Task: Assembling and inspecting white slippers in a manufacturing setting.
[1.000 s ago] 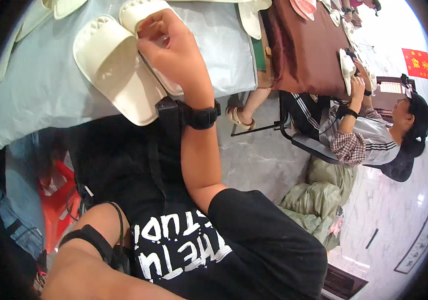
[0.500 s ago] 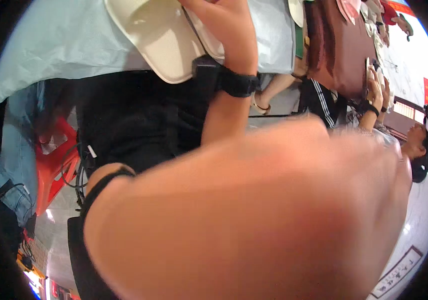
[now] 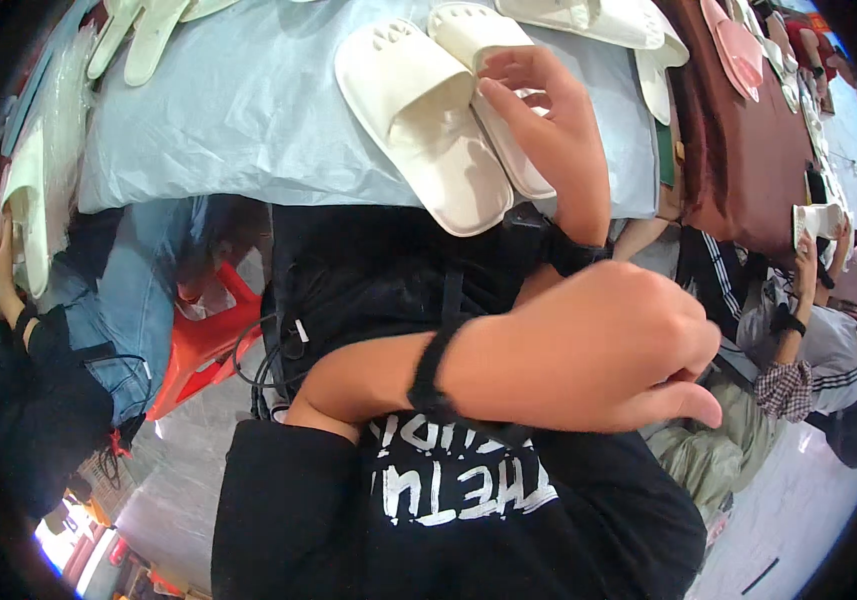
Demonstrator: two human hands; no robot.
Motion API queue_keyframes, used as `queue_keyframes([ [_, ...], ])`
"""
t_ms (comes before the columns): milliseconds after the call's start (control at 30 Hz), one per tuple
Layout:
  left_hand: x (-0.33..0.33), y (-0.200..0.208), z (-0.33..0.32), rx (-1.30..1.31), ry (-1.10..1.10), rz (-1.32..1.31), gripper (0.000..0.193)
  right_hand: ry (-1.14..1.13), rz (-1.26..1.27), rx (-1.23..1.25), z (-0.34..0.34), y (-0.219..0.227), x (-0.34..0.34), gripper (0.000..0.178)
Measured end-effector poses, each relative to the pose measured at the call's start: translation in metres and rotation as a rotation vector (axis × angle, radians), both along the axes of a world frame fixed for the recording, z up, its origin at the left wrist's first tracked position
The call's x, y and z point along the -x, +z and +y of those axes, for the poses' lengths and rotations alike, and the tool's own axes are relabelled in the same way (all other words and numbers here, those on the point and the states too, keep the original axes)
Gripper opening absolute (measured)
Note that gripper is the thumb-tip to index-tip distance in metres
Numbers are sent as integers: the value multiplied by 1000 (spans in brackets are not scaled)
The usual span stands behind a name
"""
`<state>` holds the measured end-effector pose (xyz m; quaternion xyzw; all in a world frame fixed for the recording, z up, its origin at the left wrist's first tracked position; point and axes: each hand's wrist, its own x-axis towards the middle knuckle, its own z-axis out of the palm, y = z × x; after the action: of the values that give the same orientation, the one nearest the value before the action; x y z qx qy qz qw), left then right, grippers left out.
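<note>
A pair of cream slippers lies at the front of the table: the left slipper (image 3: 438, 150) shows fully, while the right slipper (image 3: 458, 28) is partly covered. Over the right slipper's strap rests my right hand (image 3: 553, 115), fingers bent and apart, thumb near the strap edge. It does not look closed round the slipper. My left hand (image 3: 588, 345) is raised across my body, close to the camera and well away from the slippers. Its fingers are curled in, the thumb sticks out, and nothing shows in it; the palm is hidden. Both wrists wear black bands.
A pale blue-grey sheet (image 3: 218, 130) covers the table. More slippers (image 3: 588, 18) lie along its far edge. A red stool (image 3: 210, 335) stands left below the table. Co-workers sit on both sides; a co-worker's hand (image 3: 3, 265) at left holds a slipper. A brown-covered table (image 3: 748, 150) is at right.
My left hand, blurred and very near the camera before, has moved lower and away from it. The view has shifted, showing more of the table. My right hand stays at the slippers.
</note>
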<state>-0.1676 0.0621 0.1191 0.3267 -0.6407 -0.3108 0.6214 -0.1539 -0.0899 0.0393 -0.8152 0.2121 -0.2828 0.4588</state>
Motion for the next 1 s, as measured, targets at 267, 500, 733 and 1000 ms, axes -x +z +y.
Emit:
queue_keyframes([
  [267, -101, 113, 85, -860, 131, -1210, 27, -19, -3, -3, -1, -21, -13, 29],
  [500, -95, 81, 83, -694, 11, -736, 24, 42, -41, -90, 6, -6, -21, 16],
  [733, -79, 55, 84, -555, 17, -276, 21, 53, -23, -144, 3, -15, -22, 15],
  [1000, -42, 29, 79, -304, -22, 188, 19, 12, -18, -43, 17, -19, -21, 21],
])
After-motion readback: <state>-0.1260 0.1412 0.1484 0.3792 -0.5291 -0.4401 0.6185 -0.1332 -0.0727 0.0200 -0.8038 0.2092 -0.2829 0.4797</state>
